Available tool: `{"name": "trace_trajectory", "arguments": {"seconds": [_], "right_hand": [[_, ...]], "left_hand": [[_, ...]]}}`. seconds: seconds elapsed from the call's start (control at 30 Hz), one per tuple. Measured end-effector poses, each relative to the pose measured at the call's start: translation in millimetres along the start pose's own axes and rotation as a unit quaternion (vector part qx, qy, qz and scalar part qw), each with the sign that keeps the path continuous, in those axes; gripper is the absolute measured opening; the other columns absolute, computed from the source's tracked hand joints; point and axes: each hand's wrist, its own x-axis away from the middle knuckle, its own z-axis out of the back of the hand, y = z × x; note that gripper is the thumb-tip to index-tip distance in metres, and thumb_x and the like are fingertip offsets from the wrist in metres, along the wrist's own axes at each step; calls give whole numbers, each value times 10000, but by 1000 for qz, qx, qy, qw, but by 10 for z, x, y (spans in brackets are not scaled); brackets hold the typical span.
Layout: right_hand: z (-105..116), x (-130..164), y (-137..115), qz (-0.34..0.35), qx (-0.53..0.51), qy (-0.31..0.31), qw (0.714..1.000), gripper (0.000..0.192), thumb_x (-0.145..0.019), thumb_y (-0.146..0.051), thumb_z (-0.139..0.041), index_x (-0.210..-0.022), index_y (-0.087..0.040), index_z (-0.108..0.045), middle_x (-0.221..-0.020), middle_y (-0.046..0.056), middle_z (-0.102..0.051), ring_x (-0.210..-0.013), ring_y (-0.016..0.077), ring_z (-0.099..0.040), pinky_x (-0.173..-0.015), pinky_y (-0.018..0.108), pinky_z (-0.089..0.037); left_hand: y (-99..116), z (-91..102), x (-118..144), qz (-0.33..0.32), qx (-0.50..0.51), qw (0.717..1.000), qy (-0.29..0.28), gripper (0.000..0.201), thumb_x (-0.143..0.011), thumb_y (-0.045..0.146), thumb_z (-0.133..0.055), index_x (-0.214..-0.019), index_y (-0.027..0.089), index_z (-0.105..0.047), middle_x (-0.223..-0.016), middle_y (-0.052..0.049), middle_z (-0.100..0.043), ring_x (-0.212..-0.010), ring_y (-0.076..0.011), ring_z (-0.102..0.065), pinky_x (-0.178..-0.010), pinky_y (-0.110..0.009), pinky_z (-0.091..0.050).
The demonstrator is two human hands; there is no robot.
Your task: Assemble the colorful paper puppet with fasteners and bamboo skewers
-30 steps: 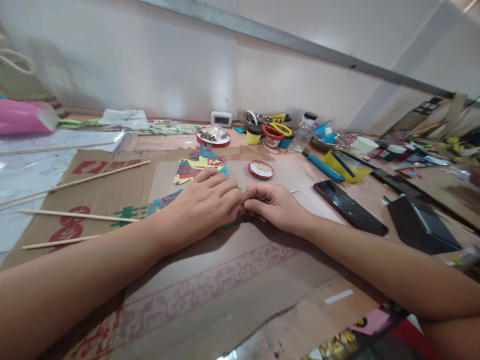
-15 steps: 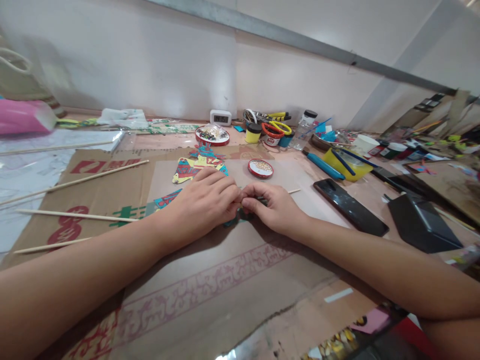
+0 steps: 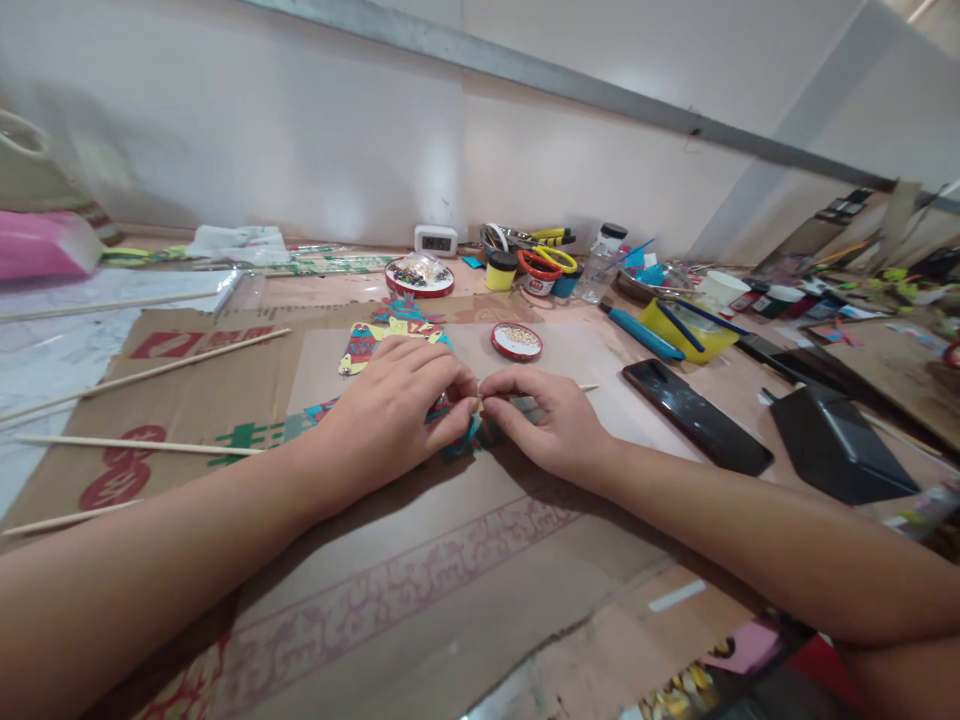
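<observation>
My left hand (image 3: pixel 390 408) rests on a colourful painted cut-out figure (image 3: pixel 367 342) that lies flat on a cardboard sheet (image 3: pixel 420 560), its fingers pinching the figure's teal edge. My right hand (image 3: pixel 551 418) meets it fingertip to fingertip, pinching a thin wooden stick (image 3: pixel 585 388) at the same spot. What lies exactly between the fingertips is hidden. A small round red tin (image 3: pixel 517 341) of tiny beads sits just beyond the hands.
Several loose wooden sticks (image 3: pixel 142 444) lie at the left. A black phone (image 3: pixel 696 415) and a black box (image 3: pixel 840 442) lie at the right. Scissors (image 3: pixel 544 262), paint jars, a yellow bowl (image 3: pixel 686 330) and a blue knife (image 3: pixel 642 334) crowd the back, near a small clock (image 3: pixel 436 240).
The figure's teal and red edge now shows lifted between the fingertips, and both hands have shifted slightly left. The view has tilted a little.
</observation>
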Motion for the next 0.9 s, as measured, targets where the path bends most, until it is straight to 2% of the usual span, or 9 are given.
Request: {"name": "trace_trajectory", "arguments": {"seconds": [0.17, 0.27, 0.4, 0.6, 0.9], "right_hand": [[14, -4, -15, -4, -4, 0, 1000, 107, -876, -203, -541, -883, -185, -647, -849, 31, -729, -767, 160, -655, -739, 281, -492], [17, -6, -13, -7, -2, -6, 1000, 111, -877, -211, -543, -877, -184, -650, -834, 29, -729, -758, 161, -654, -727, 281, -485], [20, -4, -14, -12, 3, -14, 1000, 116, -882, -230, -550, -894, -192, -659, -849, 26, -733, -783, 170, -662, -745, 291, -480], [14, 1, -24, -17, 18, -18, 1000, 125, -885, -231, -561, -882, -175, -673, -812, 29, -728, -749, 165, -653, -723, 284, -469], [-27, 25, 21, 55, 87, -10, 995, 168, -932, -255, -549, -922, -158, -685, -834, 48, -736, -732, 174, -637, -721, 299, -454]], "left_hand": [[-3, 30, -1, -7, -3, 1000, 8, 97, -913, 277, -572, -878, 191, -598, -853, -15, -652, -867, -191, -583, -839, -349, -419], [-6, 67, 2, -45, -35, 998, 32, 84, -922, 266, -571, -928, 197, -618, -908, -25, -676, -893, -198, -588, -854, -357, -417], [2, 113, 3, -95, -70, 993, 28, 81, -921, 243, -570, -958, 205, -632, -948, -24, -693, -885, -201, -590, -846, -368, -416], [13, 118, -14, -101, -91, 990, 29, 77, -916, 246, -574, -912, 201, -638, -905, -15, -692, -835, -193, -585, -830, -366, -417], [18, 130, -23, -108, -117, 987, 33, 101, -927, 234, -547, -875, 196, -625, -861, -6, -689, -822, -187, -616, -826, -366, -429]]}}
